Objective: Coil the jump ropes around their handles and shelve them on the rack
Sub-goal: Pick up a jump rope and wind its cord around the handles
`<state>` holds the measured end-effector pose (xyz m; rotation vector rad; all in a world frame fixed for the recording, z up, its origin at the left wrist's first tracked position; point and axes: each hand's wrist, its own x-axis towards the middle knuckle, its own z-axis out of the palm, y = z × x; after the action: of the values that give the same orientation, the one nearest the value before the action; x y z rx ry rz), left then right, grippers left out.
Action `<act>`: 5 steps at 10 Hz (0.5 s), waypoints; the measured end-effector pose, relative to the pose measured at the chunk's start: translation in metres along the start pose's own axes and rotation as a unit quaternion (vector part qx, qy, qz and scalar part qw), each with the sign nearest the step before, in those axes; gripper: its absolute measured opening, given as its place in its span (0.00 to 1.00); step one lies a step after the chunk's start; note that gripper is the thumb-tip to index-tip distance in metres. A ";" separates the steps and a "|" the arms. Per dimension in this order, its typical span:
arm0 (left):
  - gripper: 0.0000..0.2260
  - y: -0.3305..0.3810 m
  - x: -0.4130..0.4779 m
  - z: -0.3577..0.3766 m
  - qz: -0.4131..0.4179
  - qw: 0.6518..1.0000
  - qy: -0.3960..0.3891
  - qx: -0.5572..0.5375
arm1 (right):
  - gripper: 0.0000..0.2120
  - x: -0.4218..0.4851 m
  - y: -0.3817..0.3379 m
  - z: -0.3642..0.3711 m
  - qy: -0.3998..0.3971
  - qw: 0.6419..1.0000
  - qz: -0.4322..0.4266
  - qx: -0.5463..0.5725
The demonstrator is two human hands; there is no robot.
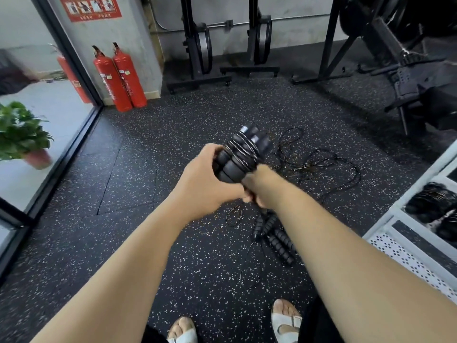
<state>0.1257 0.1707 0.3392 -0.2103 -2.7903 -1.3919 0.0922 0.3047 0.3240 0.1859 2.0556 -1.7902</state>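
Both hands hold one pair of black ribbed jump-rope handles, with thin rope wound several times around them. My left hand grips the handles from the left side. My right hand grips their lower end, its fingers curled out of sight. Below on the speckled floor lie more black handles, side by side. Loose black rope sprawls in loops on the floor beyond my hands. The white rack stands at the right edge and holds coiled jump ropes on a shelf.
Two red fire extinguishers stand by the wall at the back left, next to a glass door and a potted plant. Black exercise machines line the back wall and right side. My sandalled feet show at the bottom.
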 end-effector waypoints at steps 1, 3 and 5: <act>0.21 0.002 0.010 0.004 -0.060 0.997 0.044 -0.007 | 0.15 0.021 0.020 0.024 0.053 0.996 0.011 0.074; 0.34 -0.008 0.012 0.008 -0.126 0.989 0.053 0.062 | 0.16 0.015 0.026 0.026 0.153 0.985 -0.051 -0.066; 0.26 -0.012 0.015 0.005 -0.116 0.988 0.052 0.091 | 0.16 0.003 0.024 0.028 0.143 0.982 -0.070 -0.103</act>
<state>0.1095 0.1689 0.3278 0.1899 -2.9036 -1.1325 0.1037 0.2810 0.2983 0.2567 2.4965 -1.6965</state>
